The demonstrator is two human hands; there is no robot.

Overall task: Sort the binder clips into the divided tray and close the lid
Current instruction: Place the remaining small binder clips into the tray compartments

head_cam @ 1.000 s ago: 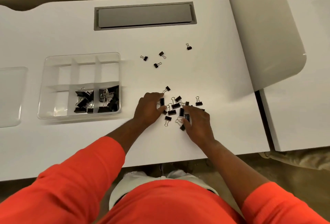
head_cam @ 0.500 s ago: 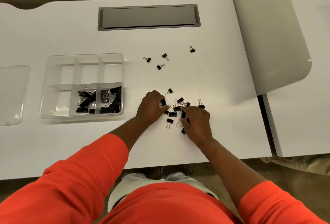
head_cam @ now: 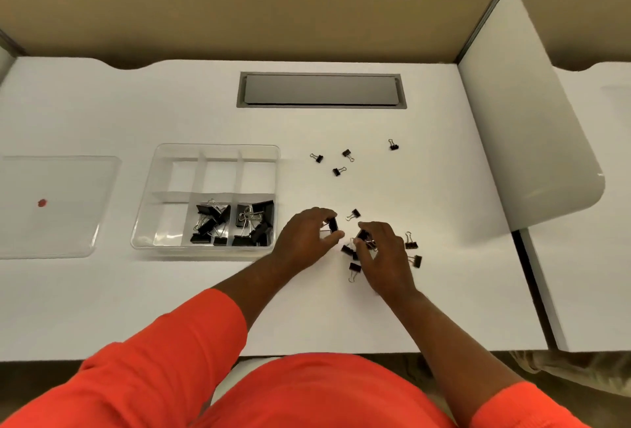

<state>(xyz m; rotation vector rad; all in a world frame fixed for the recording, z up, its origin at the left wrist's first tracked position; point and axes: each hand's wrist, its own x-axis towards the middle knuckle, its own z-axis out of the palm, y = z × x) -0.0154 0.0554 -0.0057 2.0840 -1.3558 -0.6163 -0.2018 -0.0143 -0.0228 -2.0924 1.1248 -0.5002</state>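
The left hand (head_cam: 307,239) has its grip clenched on one larger black binder clip (head_cam: 333,224), pinched between thumb and fingers and lifted clear of the white surface (head_cam: 102,308). The right hand (head_cam: 382,257) has its grip closed on another clip (head_cam: 362,235) at the fingertips, with wire handles showing beside it; whether it holds one clip or two, I cannot tell.

Around the right hand lie the remaining loose clips (head_cam: 355,267): a few at its 9 and 7 o'clock, two at its 3 o'clock, one at 12 o'clock between the hands. Four smaller clips (head_cam: 339,171) sit well apart at 12 o'clock, toward the grey cable hatch (head_cam: 321,90).

The divided tray (head_cam: 150,222) stands at the left hand's 9 o'clock, near it. Only two front compartments hold clips; the rest appear empty. The lid (head_cam: 58,175) lies flat at the tray's 9 o'clock, apart from it, so closing is not yet due.

Judgement on the step: each held clip should be matched by size to a compartment before release. The left hand has the shorter path. Carry the clip over the tray wall and drop it low, so it does not bounce across a divider. The small far clips likely belong in an empty compartment.

Limits of inspection: the right palm hides the clips beneath it, so the count is uncertain. Clips in the tray overlap, and sizes there are hard to compare. The clear dividers are faint. The lid's left edge is cut off.
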